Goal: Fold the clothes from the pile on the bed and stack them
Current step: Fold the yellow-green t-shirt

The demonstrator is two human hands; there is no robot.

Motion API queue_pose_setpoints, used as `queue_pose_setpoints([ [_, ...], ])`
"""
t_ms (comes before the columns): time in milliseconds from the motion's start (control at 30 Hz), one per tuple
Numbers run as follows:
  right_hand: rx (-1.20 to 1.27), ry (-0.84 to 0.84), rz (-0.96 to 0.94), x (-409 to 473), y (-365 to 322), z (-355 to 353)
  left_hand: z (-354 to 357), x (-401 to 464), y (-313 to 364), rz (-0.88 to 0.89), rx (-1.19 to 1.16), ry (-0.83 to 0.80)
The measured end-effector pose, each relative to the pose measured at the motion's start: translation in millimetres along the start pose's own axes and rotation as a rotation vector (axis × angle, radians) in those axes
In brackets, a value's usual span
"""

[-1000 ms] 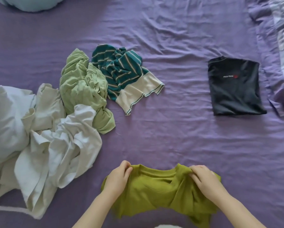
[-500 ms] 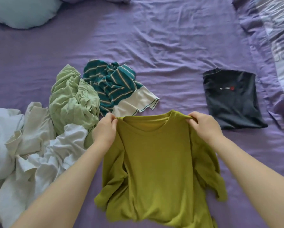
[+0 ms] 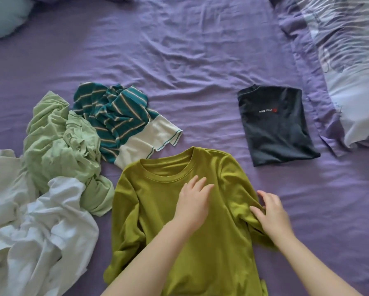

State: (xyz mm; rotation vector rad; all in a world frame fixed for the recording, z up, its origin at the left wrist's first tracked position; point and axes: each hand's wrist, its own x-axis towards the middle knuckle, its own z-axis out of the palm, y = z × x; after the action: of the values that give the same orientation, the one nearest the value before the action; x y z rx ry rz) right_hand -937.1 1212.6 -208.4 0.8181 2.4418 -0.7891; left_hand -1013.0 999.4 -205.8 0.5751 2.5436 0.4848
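Observation:
An olive-green long-sleeved shirt (image 3: 158, 210) lies spread front-up on the purple bed sheet (image 3: 200, 60), neckline pointing away from me. My left hand (image 3: 193, 201) rests flat on its chest with straight fingers. My right hand (image 3: 271, 212) pinches the fabric at the shirt's right armpit, where the sleeve bunches. A folded black shirt (image 3: 277, 127) with a small logo lies to the right. The unfolded pile sits at the left: a teal striped top (image 3: 117, 116), a pale green garment (image 3: 59, 142) and white clothes (image 3: 36, 231).
A patterned lilac duvet (image 3: 350, 71) is heaped along the right edge of the bed. A light blue pillow (image 3: 2, 16) shows in the far left corner.
The olive shirt went from being held up by its shoulders to lying on the sheet. My left hand let go and moved onto the chest; my right hand moved down to the right sleeve.

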Motion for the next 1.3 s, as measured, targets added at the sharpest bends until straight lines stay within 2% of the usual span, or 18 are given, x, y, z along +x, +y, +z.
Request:
queue_pose_setpoints([
  [133,0.16,-0.098,0.06,4,-3,0,11,22,35,0.066,0.019,-0.091],
  [367,0.277,-0.11,-0.028,19,0,-33,-6,75,48,0.097,0.104,-0.047],
  [500,0.188,-0.215,-0.067,24,11,-53,-12,106,60,0.167,0.266,-0.068],
  [600,0.067,-0.266,-0.101,31,20,-72,-12,119,69,0.116,0.348,-0.113],
  [700,-0.03,-0.335,-0.119,39,30,-93,-10,125,71,0.035,0.336,-0.084],
  [767,-0.123,-0.358,-0.128,45,39,-105,-9,130,71,-0.029,0.245,-0.03],
  [867,-0.074,-0.3,-0.133,52,54,-114,-14,138,77,-0.179,-0.07,0.021],
  [933,-0.035,-0.262,-0.154,54,66,-112,-15,140,82,-0.197,-0.162,0.014],
  [1033,-0.032,-0.275,-0.114,51,79,-98,-6,130,93,-0.154,-0.164,-0.013],
  [1167,0.281,0.045,0.172,49,82,-79,13,106,104,-0.134,-0.176,0.13],
  [1233,0.354,0.092,0.278,48,82,-70,23,95,105,-0.017,-0.107,0.104],
  [1300,0.423,0.104,0.289,45,81,-65,33,87,103,0.144,0.047,0.0],
])
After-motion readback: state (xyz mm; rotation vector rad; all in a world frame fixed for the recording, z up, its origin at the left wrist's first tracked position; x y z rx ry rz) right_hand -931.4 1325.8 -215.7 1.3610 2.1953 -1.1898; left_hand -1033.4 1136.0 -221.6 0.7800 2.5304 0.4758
